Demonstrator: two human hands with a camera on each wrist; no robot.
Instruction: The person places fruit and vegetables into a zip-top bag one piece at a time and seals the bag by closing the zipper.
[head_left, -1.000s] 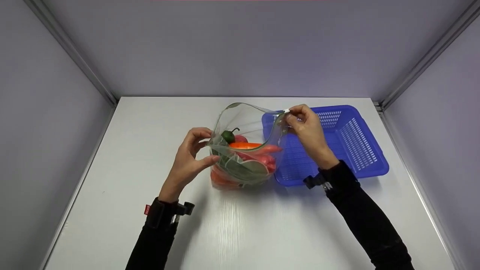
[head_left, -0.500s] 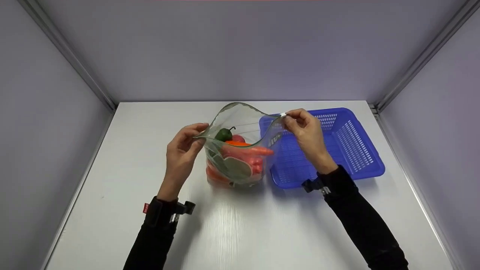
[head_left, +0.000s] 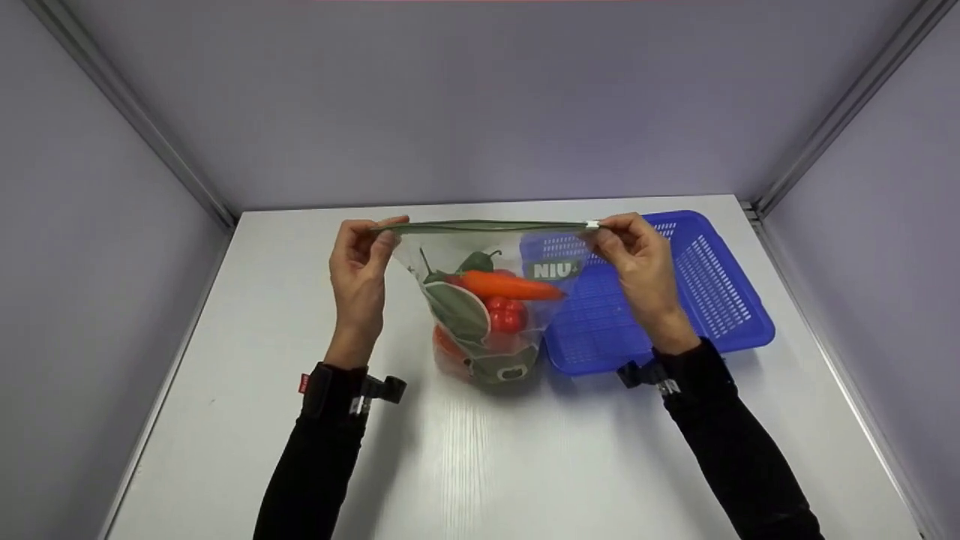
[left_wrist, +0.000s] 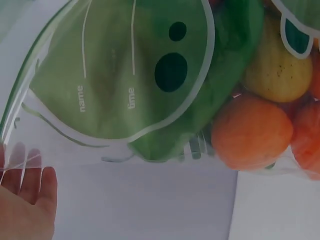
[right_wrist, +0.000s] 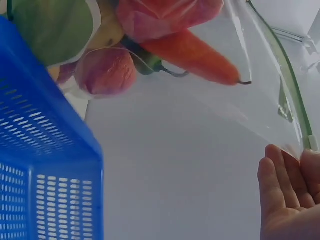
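Observation:
A clear zip bag printed in green stands on the table, full of produce. Its mouth is stretched into a straight line between both hands. My left hand pinches the left end of the green zip strip. At the other end, beside the white slider, my right hand grips the corner. Through the plastic show a long orange pepper, a red bell pepper and a green pepper. Lower down lie round orange fruits and a yellow one.
A blue plastic basket with slotted sides stands right of the bag, partly behind it. White table surface extends left and in front. Grey walls enclose the back and both sides.
The left hand has gone from beside the bag to pinching its left corner. Both hands have lifted and spread the rim, so the round opening is now drawn flat and the bag stands taller.

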